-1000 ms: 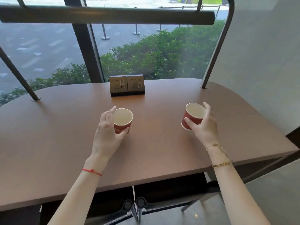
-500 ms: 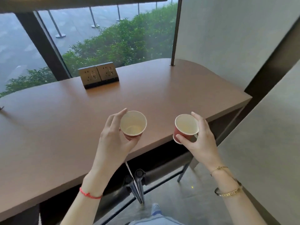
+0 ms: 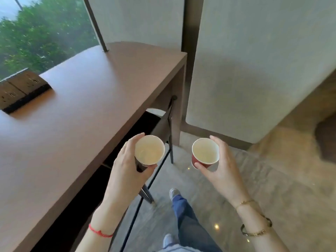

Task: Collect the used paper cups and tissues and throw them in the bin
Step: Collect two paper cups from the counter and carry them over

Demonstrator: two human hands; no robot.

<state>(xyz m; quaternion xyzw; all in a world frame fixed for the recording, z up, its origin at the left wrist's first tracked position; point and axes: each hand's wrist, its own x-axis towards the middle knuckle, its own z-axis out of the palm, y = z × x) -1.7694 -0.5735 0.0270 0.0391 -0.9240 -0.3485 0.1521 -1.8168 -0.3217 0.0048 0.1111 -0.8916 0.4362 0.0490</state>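
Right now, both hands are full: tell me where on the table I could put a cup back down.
The table is bare from the socket box across to its right end and down to its near edge. Only the far left corner by that box is taken. Left hand is nearest the edge.

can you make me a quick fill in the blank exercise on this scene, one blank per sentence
1. Each hand holds one paper ____.
2. The left hand grips the left cup, and the right hand grips the right cup, whose outside is ____.
3. Both cups are held over the ____, past the table edge.
4. On the table sits a socket ____.

Missing words: cup; red; floor; block
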